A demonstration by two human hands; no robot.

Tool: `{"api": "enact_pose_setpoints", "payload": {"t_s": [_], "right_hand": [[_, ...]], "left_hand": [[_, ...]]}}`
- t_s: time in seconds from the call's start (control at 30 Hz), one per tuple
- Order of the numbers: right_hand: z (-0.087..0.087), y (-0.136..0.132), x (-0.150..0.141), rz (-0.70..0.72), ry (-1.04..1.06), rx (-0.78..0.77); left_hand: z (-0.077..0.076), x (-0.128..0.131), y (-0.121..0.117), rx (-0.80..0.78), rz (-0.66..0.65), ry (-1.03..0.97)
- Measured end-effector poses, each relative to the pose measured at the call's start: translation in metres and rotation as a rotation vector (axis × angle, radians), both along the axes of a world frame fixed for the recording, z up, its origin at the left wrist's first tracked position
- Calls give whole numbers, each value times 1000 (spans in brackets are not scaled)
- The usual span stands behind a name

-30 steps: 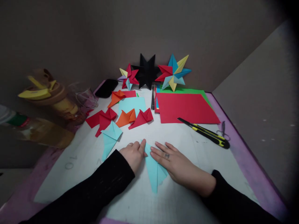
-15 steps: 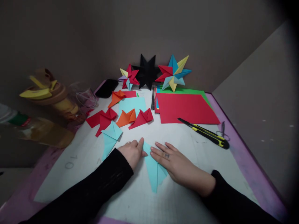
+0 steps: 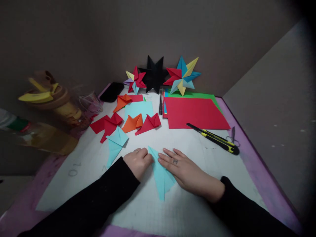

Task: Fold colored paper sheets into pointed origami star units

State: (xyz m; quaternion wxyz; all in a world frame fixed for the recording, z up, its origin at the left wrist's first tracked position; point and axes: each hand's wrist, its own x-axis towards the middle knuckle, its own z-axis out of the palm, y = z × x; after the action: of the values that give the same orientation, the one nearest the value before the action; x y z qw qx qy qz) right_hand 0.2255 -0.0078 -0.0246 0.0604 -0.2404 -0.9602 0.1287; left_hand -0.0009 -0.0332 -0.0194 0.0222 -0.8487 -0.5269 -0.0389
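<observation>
A folded light blue paper [image 3: 158,179] lies on the white sheet in front of me, its narrow tip pointing down towards me. My left hand [image 3: 139,162] is curled, thumb and forefinger pinched at the paper's upper left edge. Flat across the paper's right side rests my right hand [image 3: 184,168], fingers stretched out and covering part of it. To the left of my left hand is another folded light blue piece [image 3: 117,143]. Beyond it sit a folded red piece [image 3: 149,123], an orange piece [image 3: 133,122] and further folded pieces.
Red sheets [image 3: 197,112] are stacked at the back right, with a yellow-black utility knife [image 3: 214,140] and small scissors [image 3: 233,136] beside them. Paper stars, including a black star [image 3: 155,74], lean on the wall. At left are a phone [image 3: 112,92], a bottle [image 3: 46,138] and a cup [image 3: 61,107].
My left forefinger, stretched along the paper before, has curled in at its edge. The paper's upper point now shows between my hands. My right hand stays flat on it.
</observation>
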Motion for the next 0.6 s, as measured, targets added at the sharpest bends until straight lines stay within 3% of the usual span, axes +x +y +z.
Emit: {"api": "enact_pose_setpoints", "payload": {"t_s": [0.27,0.6], "right_hand": [[2,-1,0,-28,122,10],[8,-1,6,32,207,-72]], "left_hand": [[-13,5,-2,-23,-101,-135],[-10,2,-2,-99,-170,-222]]}}
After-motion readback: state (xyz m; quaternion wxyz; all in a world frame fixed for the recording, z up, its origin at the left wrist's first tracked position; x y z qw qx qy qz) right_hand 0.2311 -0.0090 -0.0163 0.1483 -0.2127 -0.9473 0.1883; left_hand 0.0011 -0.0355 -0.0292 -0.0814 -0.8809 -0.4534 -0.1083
